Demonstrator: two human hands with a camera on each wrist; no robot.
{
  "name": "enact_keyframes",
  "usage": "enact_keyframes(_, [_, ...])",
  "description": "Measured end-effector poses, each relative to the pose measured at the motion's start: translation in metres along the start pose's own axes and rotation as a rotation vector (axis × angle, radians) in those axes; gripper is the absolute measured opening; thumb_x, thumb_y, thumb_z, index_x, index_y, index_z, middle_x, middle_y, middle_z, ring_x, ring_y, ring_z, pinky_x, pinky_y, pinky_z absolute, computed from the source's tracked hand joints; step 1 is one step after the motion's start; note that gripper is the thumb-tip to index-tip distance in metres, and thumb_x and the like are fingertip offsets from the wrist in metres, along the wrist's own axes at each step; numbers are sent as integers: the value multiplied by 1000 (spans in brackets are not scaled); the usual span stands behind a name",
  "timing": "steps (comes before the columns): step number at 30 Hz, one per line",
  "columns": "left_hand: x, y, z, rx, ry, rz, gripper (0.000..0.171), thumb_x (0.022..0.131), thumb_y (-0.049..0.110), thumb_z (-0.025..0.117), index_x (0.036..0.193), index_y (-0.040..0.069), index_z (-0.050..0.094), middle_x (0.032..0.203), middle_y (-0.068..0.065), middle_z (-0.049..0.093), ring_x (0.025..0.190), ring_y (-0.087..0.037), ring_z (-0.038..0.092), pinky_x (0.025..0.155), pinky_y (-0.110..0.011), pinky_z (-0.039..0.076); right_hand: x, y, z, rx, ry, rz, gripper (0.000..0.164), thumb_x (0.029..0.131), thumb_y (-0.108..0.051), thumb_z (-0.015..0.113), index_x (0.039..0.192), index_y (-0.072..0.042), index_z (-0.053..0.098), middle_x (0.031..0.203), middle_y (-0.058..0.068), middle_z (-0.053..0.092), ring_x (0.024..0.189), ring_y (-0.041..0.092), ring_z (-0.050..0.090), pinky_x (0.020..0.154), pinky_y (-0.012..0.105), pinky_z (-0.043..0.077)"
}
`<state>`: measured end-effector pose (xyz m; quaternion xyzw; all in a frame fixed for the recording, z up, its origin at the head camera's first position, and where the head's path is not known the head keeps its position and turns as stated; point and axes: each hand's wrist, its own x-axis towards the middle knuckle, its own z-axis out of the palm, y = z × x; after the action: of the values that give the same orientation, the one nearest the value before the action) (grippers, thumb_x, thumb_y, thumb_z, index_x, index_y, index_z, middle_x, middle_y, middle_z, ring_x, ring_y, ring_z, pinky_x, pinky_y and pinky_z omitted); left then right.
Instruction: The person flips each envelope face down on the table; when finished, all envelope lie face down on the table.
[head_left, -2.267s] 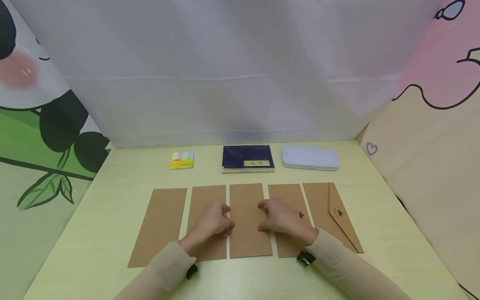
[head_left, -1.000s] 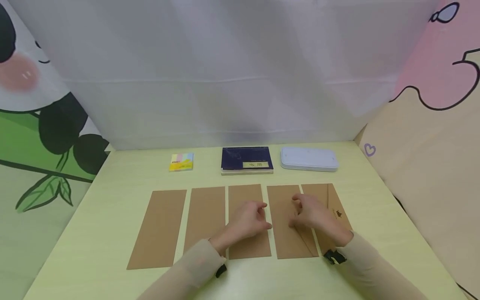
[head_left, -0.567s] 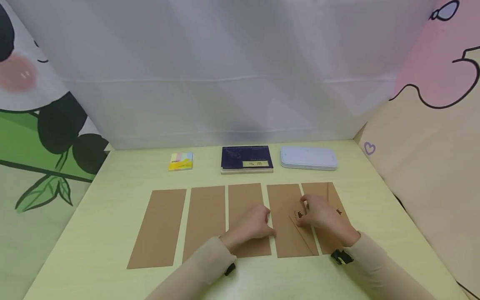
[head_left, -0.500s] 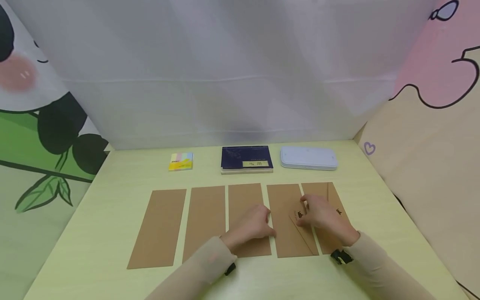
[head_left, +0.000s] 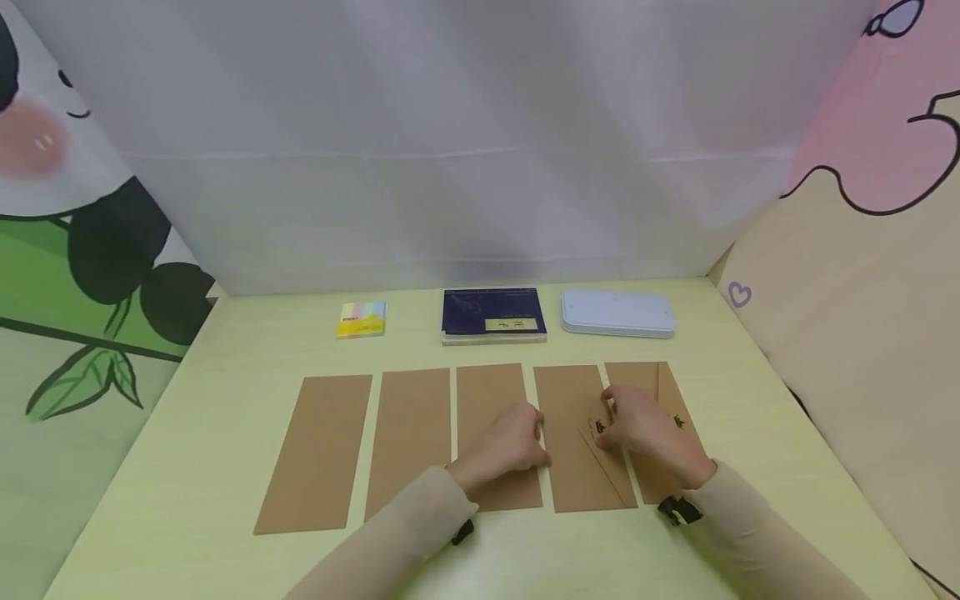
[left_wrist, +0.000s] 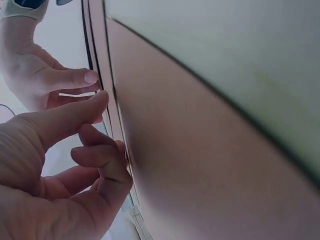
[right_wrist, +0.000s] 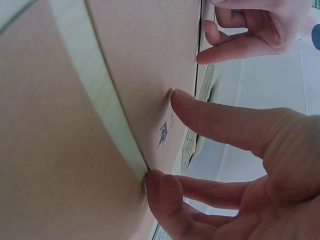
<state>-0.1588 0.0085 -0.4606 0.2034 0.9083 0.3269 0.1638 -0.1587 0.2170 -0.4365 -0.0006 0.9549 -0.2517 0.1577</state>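
Observation:
Brown paper envelopes lie flat in a row in the head view. My left hand (head_left: 506, 442) reaches across the third envelope (head_left: 489, 387), thumb and fingertips at the left edge of the fourth envelope (head_left: 564, 475). My right hand (head_left: 648, 433) is at that fourth envelope's right side. In the right wrist view the right thumb (right_wrist: 215, 117) rests on its face beside a small black crown print (right_wrist: 163, 134), and a bent finger touches its edge. The right hand partly covers the fifth envelope (head_left: 678, 396). Thumb and fingers of each hand stay apart.
Two more envelopes (head_left: 318, 450) lie at the left. Behind the row are a sticky-note pack (head_left: 362, 320), a dark blue notebook (head_left: 480, 310) and a pale blue case (head_left: 618, 314). A white cloth (head_left: 465, 167) hangs behind the table.
Both hands have shifted right from the third envelope to the fourth. The fourth envelope's printed flap now shows beside the right hand. During the last half second the hands hardly move.

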Motion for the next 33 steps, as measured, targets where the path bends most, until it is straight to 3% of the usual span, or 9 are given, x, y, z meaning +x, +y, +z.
enact_keyframes(4, [4, -1, 0, 56, 20, 33, 32, 60, -1, 76, 56, 11, 46, 48, 5, 36, 42, -9, 35, 39, -22, 28, 3, 2, 0, 18, 7, 12, 70, 68, -12, 86, 126, 7, 51, 108, 19, 60, 89, 28, 58, 75, 43, 50])
enact_keyframes(14, [4, -2, 1, 34, 23, 27, 33, 61, 0, 80, 58, 10, 49, 48, 4, 39, 41, -9, 36, 38, -22, 31, 8, 9, 0, 54, 24, 16, 72, 65, -16, 88, 124, 6, 53, 110, 20, 60, 88, 30, 59, 73, 43, 51])
enact_keyframes(20, [4, -1, 2, 19, 31, 22, 32, 61, 1, 81, 57, 9, 50, 49, 2, 41, 42, -11, 38, 39, -23, 33, 10, 15, -1, 75, 27, 8, 71, 66, -14, 88, 123, 9, 53, 103, 16, 60, 83, 27, 57, 71, 40, 50])
enact_keyframes(24, [4, 0, 2, 16, 32, 15, 33, 61, 0, 80, 57, 9, 49, 51, 2, 38, 43, -11, 35, 39, -23, 30, 11, 20, -4, 81, 20, -48, 64, 66, -12, 87, 118, 12, 57, 92, 11, 61, 80, 24, 55, 70, 38, 48])
enact_keyframes(28, [3, 1, 2, 28, 28, 9, 33, 61, -1, 79, 57, 9, 48, 53, 2, 37, 45, -11, 34, 39, -23, 30, 12, 26, -8, 154, -9, -110, 59, 67, -11, 86, 113, 13, 59, 87, 8, 60, 80, 22, 54, 70, 36, 47])
enact_keyframes(33, [3, 1, 2, 28, 19, -2, 34, 61, 1, 78, 56, 10, 46, 53, 3, 35, 45, -10, 33, 39, -23, 28, 12, 37, -14, 347, -84, -158, 59, 73, -5, 81, 121, 15, 52, 93, 14, 60, 82, 23, 58, 70, 34, 49])
